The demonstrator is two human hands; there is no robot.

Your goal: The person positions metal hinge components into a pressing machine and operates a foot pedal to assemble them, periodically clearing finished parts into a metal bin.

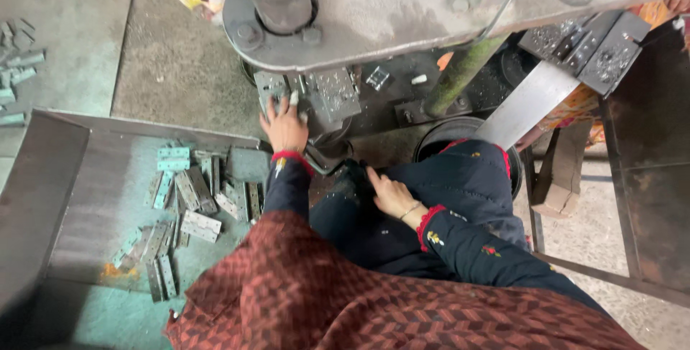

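From the head camera we look down on a heavy grey press machine (pixel 402 5) with a thick vertical column at its top.

Our left hand (pixel 285 129) reaches forward to the machine's work bed, fingers (pixel 272 108) spread flat and pressing on a pale metal hinge plate (pixel 270 84) that lies on the bed just under the column. The hand's grip is spread, not closed around anything; the plate sits under the fingertips rather than being pinched. Just right of it a second perforated metal plate (pixel 334 93) rests on the same bed, close beside the hand.

Our right hand (pixel 392 193) lies low on the lap, against dark blue clothing, near a dark lever or handle whose shape we cannot make out. Its fingers curl loosely; we cannot tell whether the grip holds anything. A thin bangle circles the wrist.

To the left stands a shallow metal tray (pixel 86 177) serving as the table. On it lies a loose heap of hinges (pixel 190 199), some pale green, some bare grey, overlapping one another near the tray's right side, just beside the left sleeve. More hinges (pixel 18 70) lie on the floor at the far left edge, well apart from the tray.

A red-and-black patterned shawl (pixel 345 307) fills the foreground. A flat steel chute (pixel 521 109) slants down at the right of the machine.
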